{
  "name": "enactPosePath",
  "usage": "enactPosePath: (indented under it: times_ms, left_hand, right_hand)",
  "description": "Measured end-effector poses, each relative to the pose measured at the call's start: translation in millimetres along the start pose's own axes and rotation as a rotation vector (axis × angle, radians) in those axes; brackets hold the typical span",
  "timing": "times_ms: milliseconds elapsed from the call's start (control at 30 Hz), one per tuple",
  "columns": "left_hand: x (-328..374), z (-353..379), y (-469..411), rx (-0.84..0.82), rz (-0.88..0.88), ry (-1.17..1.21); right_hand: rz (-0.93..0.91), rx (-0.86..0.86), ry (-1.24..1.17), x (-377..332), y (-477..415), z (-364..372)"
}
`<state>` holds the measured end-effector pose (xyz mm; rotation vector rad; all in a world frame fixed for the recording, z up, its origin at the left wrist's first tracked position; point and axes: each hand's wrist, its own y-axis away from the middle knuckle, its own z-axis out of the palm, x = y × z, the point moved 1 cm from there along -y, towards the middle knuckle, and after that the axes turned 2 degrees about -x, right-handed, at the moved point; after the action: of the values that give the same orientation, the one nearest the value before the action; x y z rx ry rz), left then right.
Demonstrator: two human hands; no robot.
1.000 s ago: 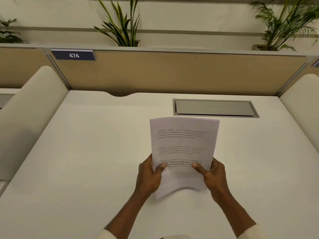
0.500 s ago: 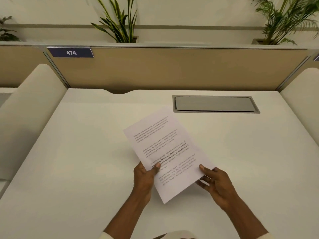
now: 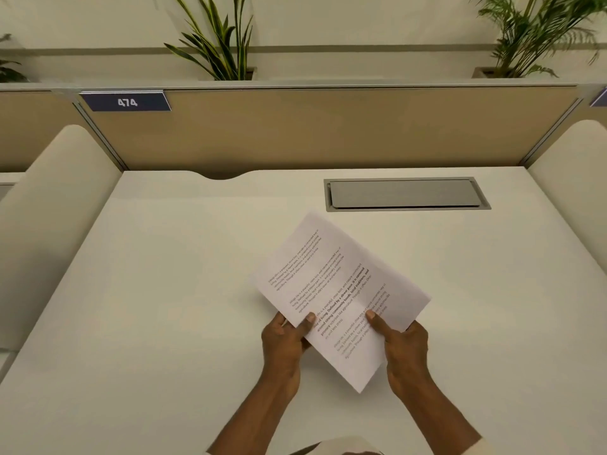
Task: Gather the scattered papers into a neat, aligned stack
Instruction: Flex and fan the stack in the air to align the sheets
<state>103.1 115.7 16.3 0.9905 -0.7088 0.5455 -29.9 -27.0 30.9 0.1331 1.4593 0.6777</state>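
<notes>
Desk label (image 3: 126, 102) "474"; printed papers (image 3: 341, 290)

White desk (image 3: 164, 307); grey cable hatch (image 3: 405, 193); tan partition (image 3: 328, 129); "474" label (image 3: 126, 101); plants (image 3: 220, 41).

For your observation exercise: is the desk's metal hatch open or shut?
Shut: the grey hatch lid lies flat within its frame in the desk, nothing protruding.

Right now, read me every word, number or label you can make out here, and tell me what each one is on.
"474": white digits on the dark blue nameplate at the top left of the tan divider panel.
Printed paragraphs on the papers, held by the left hand and right hand: too small and tilted to read reliably; one passage is in bold.
Second blue plate at the right edge: cut off, nothing legible.
</notes>
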Motion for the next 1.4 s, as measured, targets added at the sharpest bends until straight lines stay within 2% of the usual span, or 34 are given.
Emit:
enactPosePath:
  times_ms: [167, 333, 433, 500, 567, 700, 833, 1033, 1100, 1267, 1400]
  left_hand:
    - [35, -36, -24, 0.070, 0.003, 0.011]
    - [66, -55, -30, -0.208, -0.067, -0.372]
    - [74, -48, -31, -0.344, -0.142, -0.503]
    - [80, -38, -33, -0.334, -0.121, -0.594]
    - [85, -25, -33, -0.207, -0.038, -0.635]
    - [78, 3, -29, 0.063, 0.220, -0.480]
    - [63, 8, -30, 0.202, 0.331, -0.344]
    - [40, -4, -30, 0.200, 0.330, -0.444]
    - [44, -6, -26, 0.182, 0.365, -0.423]
    - [63, 0, -9, 0.030, 0.579, -0.327]
    - [66, 11, -9, 0.151, 0.511, -0.253]
  right_hand:
    - [0.046, -0.189, 0.107, -20, -21, -38]
    - [0.039, -0.366, 0.264, -47, -31, -64]
    - [0.029, -0.458, 0.392, -60, -31, -63]
    - [-0.016, -0.432, 0.453, -65, -30, -56]
    - [-0.089, -0.319, 0.454, -66, -30, -48]
    - [-0.229, -0.147, 0.377, -62, -27, -28]
    - [-0.282, -0.104, 0.340, -55, -25, -16]
    - [-0.231, -0.129, 0.298, -41, -26, -17]
    - [-0.299, -0.139, 0.252, -44, -22, -19]
    - [-0.461, -0.147, 0.131, -58, -10, -16]
    - [-0.438, -0.023, 0.059, -59, -13, -7]
